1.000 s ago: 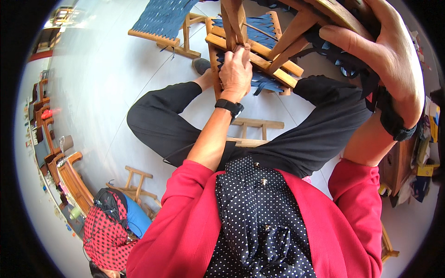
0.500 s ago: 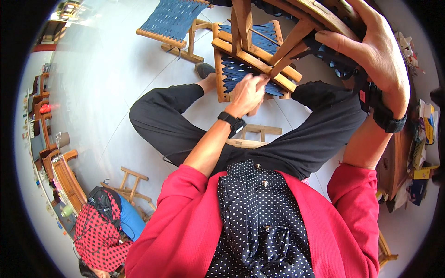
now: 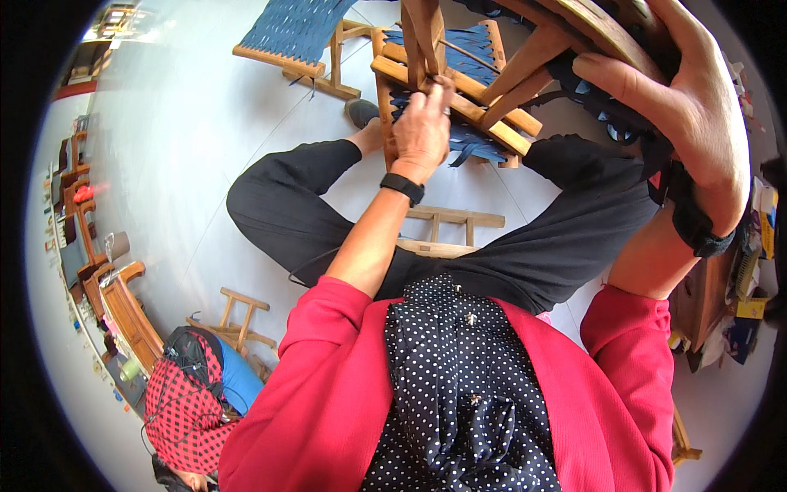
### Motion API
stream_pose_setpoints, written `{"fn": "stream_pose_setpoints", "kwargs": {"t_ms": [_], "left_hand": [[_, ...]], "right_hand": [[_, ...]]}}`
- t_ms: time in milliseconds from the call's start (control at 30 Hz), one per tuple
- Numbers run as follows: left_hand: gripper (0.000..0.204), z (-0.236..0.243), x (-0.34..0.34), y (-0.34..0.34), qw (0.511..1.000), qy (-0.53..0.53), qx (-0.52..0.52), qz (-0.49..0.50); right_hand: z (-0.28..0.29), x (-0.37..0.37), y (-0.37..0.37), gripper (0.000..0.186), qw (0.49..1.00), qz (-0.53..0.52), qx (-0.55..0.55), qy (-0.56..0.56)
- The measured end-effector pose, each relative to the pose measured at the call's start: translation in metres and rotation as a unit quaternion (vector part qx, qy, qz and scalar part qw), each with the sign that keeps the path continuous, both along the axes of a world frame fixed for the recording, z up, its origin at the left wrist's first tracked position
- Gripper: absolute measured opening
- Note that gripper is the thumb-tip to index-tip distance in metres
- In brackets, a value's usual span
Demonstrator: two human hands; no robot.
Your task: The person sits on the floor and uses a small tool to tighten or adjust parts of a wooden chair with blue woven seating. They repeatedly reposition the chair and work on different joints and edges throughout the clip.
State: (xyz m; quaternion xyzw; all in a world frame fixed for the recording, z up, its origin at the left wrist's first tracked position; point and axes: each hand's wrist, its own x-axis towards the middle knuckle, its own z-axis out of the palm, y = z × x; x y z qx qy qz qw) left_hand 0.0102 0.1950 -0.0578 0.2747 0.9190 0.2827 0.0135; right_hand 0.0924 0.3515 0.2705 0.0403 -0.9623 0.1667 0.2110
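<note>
My left hand [image 3: 422, 131] is at a joint where upright wooden legs [image 3: 418, 37] meet a pair of slats [image 3: 508, 134]; its fingers are bent together, and what they hold is hidden. Beneath the slats is a wooden folding stool with blue woven straps [image 3: 479, 148]. My right hand [image 3: 689, 115] grips the upper wooden frame [image 3: 611, 33] of the upturned piece at the top right, thumb and fingers round it, with dark straps hanging beside it.
Another blue-strapped stool [image 3: 291, 29] stands at upper left. Bare wooden frames lie between my legs [image 3: 467, 230] and at lower left [image 3: 242, 307]. A co-worker in red checks [image 3: 180, 418] is at lower left. Wooden furniture [image 3: 123, 320] lines the left; a cluttered cabinet [image 3: 709, 295] is at right.
My left hand first moved down and right along the lower slat, then back up and left to the leg joint. My right hand stays on the frame, which shifted slightly in view.
</note>
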Motion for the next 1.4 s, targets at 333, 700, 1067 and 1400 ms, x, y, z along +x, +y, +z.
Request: {"fn": "stream_pose_setpoints", "kwargs": {"t_ms": [333, 700, 1067, 1400], "left_hand": [[0.042, 0.007, -0.016, -0.016, 0.995, 0.017, 0.003, -0.098], [0.051, -0.001, 0.025, 0.011, 0.993, -0.01, -0.006, -0.114], [0.042, 0.001, -0.001, 0.002, 0.999, 0.01, 0.049, -0.013], [0.022, 0.016, 0.011, 0.006, 0.984, -0.087, 0.137, -0.076]], "right_hand": [[0.006, -0.007, 0.026, 0.081, 0.962, -0.198, -0.128, -0.137], [-0.008, 0.009, 0.014, 0.081, 0.999, -0.021, -0.037, -0.032], [-0.005, -0.009, 0.022, 0.082, 0.996, -0.01, -0.069, -0.047], [0.033, -0.032, -0.016, 0.082, 0.936, -0.227, -0.178, -0.203]]}}
